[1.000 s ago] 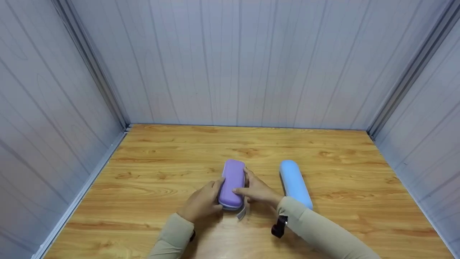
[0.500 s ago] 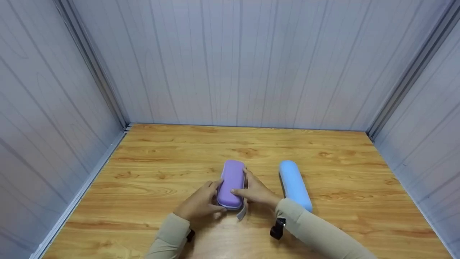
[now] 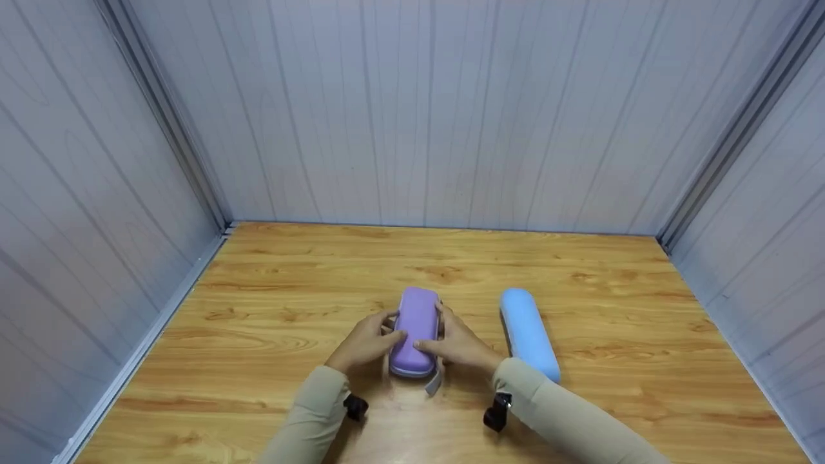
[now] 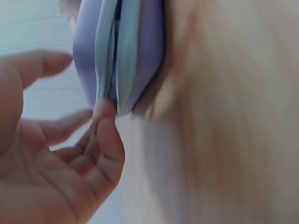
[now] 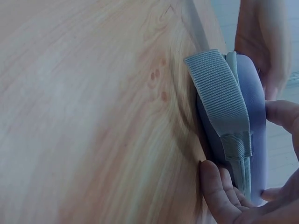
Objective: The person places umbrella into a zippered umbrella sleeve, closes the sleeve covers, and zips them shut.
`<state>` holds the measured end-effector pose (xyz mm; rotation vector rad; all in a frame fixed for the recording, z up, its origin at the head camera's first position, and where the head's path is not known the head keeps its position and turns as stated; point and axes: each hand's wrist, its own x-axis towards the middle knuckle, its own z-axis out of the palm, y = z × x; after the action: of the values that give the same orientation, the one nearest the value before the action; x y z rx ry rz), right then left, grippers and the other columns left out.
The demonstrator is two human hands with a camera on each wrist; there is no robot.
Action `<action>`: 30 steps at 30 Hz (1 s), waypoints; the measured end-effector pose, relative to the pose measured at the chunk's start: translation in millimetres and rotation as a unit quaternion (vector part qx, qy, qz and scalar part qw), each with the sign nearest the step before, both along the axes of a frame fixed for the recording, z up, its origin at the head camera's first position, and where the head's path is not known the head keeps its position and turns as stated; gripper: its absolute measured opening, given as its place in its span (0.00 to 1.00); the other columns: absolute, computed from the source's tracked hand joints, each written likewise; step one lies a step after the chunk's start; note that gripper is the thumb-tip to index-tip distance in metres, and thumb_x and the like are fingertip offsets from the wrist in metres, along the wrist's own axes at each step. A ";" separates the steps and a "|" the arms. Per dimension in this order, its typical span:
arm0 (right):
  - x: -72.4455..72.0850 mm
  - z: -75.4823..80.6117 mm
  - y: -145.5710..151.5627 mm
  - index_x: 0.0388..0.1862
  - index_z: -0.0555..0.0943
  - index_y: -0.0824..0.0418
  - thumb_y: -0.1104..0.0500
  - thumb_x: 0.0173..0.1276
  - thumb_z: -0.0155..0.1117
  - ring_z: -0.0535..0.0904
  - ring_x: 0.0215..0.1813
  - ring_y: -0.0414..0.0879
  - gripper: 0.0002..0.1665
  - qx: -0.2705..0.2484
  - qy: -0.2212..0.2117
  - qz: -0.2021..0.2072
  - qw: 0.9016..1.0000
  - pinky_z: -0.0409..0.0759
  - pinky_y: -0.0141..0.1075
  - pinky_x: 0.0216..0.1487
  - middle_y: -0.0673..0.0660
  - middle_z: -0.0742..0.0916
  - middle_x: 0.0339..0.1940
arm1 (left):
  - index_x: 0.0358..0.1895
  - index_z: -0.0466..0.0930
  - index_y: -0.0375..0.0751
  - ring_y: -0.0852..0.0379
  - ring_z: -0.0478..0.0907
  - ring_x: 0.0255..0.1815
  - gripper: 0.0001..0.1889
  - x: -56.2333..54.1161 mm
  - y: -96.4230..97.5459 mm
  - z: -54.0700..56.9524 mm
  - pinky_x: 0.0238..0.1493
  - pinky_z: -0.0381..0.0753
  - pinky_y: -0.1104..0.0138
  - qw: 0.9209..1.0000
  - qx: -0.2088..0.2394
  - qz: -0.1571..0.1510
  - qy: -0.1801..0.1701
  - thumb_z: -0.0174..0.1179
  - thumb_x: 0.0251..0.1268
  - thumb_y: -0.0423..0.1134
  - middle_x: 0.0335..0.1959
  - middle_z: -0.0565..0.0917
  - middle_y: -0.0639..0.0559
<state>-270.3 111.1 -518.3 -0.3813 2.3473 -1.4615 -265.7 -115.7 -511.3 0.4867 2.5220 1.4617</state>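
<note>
A purple zip case [image 3: 417, 312], long with rounded corners, lies on the wooden table between both hands. My left hand [image 3: 364, 341] holds its left side, thumb over the lid and fingers along the edge. In the left wrist view, a fingertip [image 4: 105, 109] touches the grey zipper tape [image 4: 103, 60], and a dark gap shows between the two tapes. Opposite, my right hand [image 3: 461, 345] grips the case with its thumb on the lid and fingers down the right side. A grey ribbed strap [image 5: 217, 88] sticks out at the near right corner.
A light blue case [image 3: 528, 332] lies to the right, close beside the right forearm. Pale panel walls [image 3: 412, 116] enclose the wooden table [image 3: 290, 277] at the back and both sides. A black wrist device [image 3: 496, 412] hangs under the right cuff.
My left hand has shifted up along the case's left side, and its thumb has moved from the near corner onto the lid. The right hand stays nearly still.
</note>
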 end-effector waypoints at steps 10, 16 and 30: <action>1.6 -0.2 0.0 0.82 0.40 0.66 0.47 0.65 0.72 0.82 0.45 0.50 0.63 -0.011 -0.006 -0.001 1.000 0.83 0.40 0.32 0.75 0.71 0.68 | 0.71 0.65 0.27 0.40 0.77 0.58 0.30 -25.9 14.7 5.1 0.59 0.77 0.51 0.998 0.008 0.051 -0.034 0.57 0.72 0.42 0.58 0.79 0.35; 1.7 -0.1 0.7 0.82 0.40 0.65 0.47 0.65 0.73 0.80 0.54 0.54 0.64 -0.008 -0.004 -0.006 1.000 0.83 0.41 0.34 0.76 0.69 0.69 | 0.71 0.66 0.27 0.40 0.77 0.58 0.31 -36.9 17.7 6.1 0.60 0.76 0.51 0.998 -0.019 0.055 -0.025 0.57 0.71 0.43 0.57 0.79 0.35; 4.8 0.5 1.6 0.81 0.41 0.66 0.48 0.65 0.73 0.80 0.49 0.53 0.63 -0.012 0.004 -0.007 1.000 0.84 0.44 0.33 0.75 0.71 0.67 | 0.72 0.67 0.38 0.48 0.80 0.47 0.34 -62.0 20.2 -0.2 0.46 0.81 0.57 0.988 0.023 0.057 -0.140 0.63 0.67 0.50 0.57 0.78 0.40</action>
<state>-265.6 112.7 -517.7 -0.3783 2.3443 -1.4985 -327.8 -95.5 -511.5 0.1314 2.3314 1.5121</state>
